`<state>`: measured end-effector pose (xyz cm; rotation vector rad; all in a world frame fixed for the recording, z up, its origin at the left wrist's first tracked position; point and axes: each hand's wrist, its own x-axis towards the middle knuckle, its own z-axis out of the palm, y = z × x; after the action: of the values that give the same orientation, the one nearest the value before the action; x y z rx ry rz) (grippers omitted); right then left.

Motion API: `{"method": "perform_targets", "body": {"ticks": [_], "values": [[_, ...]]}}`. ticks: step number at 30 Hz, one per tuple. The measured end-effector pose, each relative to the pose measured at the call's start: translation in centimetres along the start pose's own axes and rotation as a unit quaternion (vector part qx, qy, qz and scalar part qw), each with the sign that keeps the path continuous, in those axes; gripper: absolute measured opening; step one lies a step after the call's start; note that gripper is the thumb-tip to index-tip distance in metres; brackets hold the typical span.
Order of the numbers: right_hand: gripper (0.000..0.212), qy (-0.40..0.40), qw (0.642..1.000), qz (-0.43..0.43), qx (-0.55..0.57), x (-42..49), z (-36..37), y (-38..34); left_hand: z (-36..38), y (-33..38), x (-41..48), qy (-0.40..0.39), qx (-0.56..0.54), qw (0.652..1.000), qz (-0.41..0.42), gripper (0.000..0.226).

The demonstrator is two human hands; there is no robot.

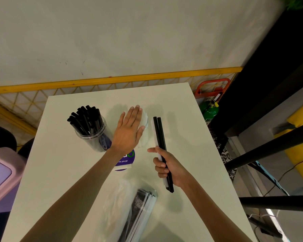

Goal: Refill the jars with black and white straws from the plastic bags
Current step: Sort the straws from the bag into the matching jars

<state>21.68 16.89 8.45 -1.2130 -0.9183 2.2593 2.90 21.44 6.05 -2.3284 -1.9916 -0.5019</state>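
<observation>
A clear jar [93, 137] full of black straws [87, 119] stands at the left of the white table [59, 172]. To its right stands a second clear jar [144, 135] holding white straws. My left hand [129, 130] lies flat with straight fingers over the tops of those white straws. My right hand [166, 167] grips a small bundle of black and white straws [158, 131], which points away from me just right of that jar. A clear plastic bag [138, 212] with black and white straws lies near the table's front edge.
A round purple sticker or lid [125, 162] lies under my left wrist. A pink container [2, 172] sits off the table's left edge. Right of the table are a green cylinder [209, 111], an orange frame [212, 88] and dark furniture legs. A wall with a yellow rail runs behind.
</observation>
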Motion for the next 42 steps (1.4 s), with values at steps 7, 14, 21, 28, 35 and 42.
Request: {"method": "perform_targets", "body": {"ticks": [7,14,21,28,35,42], "values": [[0.051,0.003,1.0,-0.002,0.02,-0.2,0.2,-0.2,0.1,0.6,0.2,-0.061,0.0,0.998,0.007,0.072],[0.051,0.047,0.998,-0.005,0.043,-0.1,1.0,0.3,-2.5,2.7,0.2,0.108,-0.141,0.982,-0.065,0.049],[0.043,0.079,0.996,-0.008,-0.047,0.1,3.9,0.4,-4.6,4.4,-1.7,0.022,-0.309,0.908,-0.284,0.025],[0.029,0.043,0.997,0.002,-0.056,0.2,6.0,1.4,-6.8,1.8,-3.8,0.078,-0.428,0.823,-0.365,0.011],[0.025,0.028,0.997,-0.025,-0.068,1.2,8.2,2.8,-11.8,-4.5,-4.0,0.211,-0.415,0.815,-0.346,0.027],[0.025,0.021,0.998,-0.025,-0.054,1.8,9.4,2.9,-15.4,-8.6,-3.1,0.319,-0.307,0.86,-0.254,0.045]]}}
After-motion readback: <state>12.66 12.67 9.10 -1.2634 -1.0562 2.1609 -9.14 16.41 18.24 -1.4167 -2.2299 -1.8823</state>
